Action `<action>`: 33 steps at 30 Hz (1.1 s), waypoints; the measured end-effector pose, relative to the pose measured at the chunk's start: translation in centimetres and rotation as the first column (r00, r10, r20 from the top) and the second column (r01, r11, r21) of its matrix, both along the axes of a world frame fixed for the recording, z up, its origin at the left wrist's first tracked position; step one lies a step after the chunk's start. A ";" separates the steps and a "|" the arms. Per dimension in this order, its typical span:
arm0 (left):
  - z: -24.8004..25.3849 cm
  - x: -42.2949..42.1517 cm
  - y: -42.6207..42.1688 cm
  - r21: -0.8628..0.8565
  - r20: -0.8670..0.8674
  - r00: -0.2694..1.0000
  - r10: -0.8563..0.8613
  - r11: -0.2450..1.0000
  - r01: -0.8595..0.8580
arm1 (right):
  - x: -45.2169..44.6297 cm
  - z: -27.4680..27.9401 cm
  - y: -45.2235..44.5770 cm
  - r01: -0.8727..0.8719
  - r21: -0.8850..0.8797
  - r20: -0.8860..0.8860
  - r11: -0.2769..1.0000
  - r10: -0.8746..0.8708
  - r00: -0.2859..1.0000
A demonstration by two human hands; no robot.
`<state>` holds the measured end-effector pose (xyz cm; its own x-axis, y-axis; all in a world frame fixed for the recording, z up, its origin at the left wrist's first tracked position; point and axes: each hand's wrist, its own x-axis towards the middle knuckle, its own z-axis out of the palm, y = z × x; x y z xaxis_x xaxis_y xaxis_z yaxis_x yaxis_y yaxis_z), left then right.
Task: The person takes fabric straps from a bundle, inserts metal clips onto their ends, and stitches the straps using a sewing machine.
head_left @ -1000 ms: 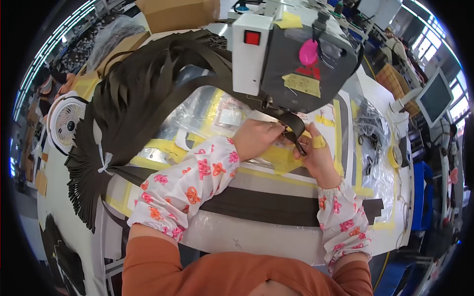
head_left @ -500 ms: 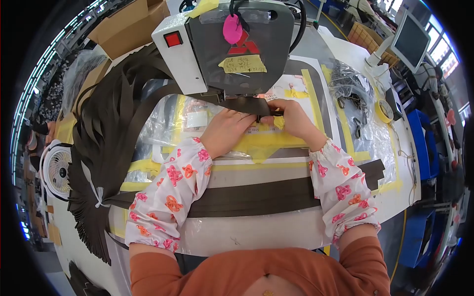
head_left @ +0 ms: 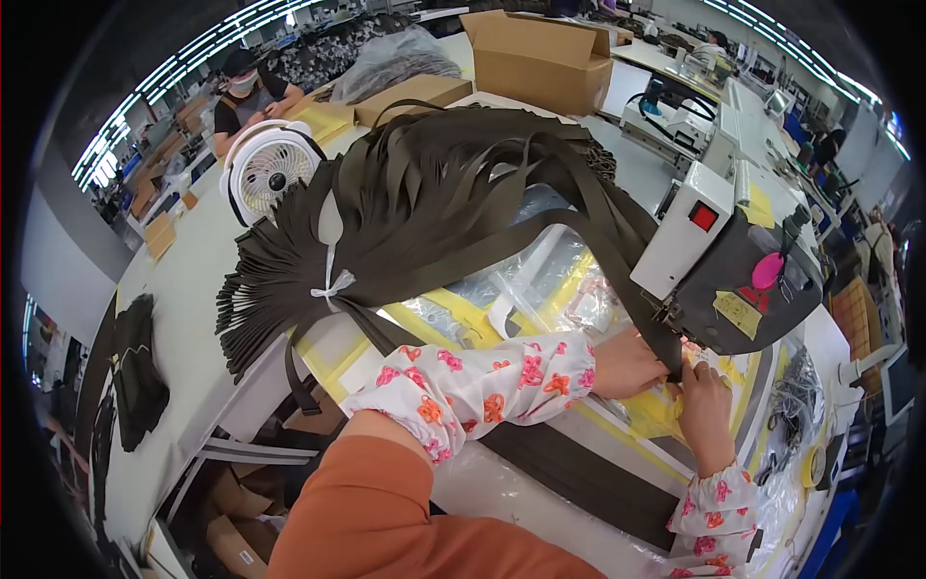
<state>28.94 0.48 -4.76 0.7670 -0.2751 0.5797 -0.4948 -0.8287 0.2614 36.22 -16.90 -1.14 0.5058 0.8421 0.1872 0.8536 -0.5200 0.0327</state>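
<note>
Head view, left fingers: at the edge of the dark strap (head_left: 641, 304), from the left hand (head_left: 625, 365); whether they pinch it, cannot tell.
Right fingers: narrow, closed on the strap's lower end, from the right hand (head_left: 706, 413).
Strap: runs up and left from the fingers.
Sewing machine (head_left: 748, 275): head just above the fingertips.
Yellow tape (head_left: 656, 410): below the fingers.
Flat dark bands (head_left: 579, 478): nearer the body than the fingers.
Strap bundle (head_left: 386, 212): left of the fingers, bound with a white tie (head_left: 334, 289).
Fan (head_left: 272, 176): beyond the bundle, on the tabletop (head_left: 193, 299).
</note>
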 end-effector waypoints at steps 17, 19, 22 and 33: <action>0.4 -0.2 0.1 0.145 -0.076 0.997 -0.017 0.989 0.028 | 0.6 -4.1 -0.9 -0.143 0.593 -0.099 0.792 0.248 0.964; 0.8 -0.2 -0.3 0.135 -0.214 0.977 -0.002 0.990 0.032 | 0.2 -3.6 -0.8 -0.124 0.516 -0.053 0.848 0.177 0.983; 1.2 -1.0 -0.4 0.202 -0.292 0.955 0.050 0.979 0.011 | -0.1 -2.9 -0.3 -0.149 0.365 0.051 0.919 0.140 0.989; 1.0 0.9 2.3 0.358 0.006 0.994 -0.112 0.928 0.102 | -0.9 -3.0 -0.8 -0.029 0.364 -0.023 0.931 0.040 0.999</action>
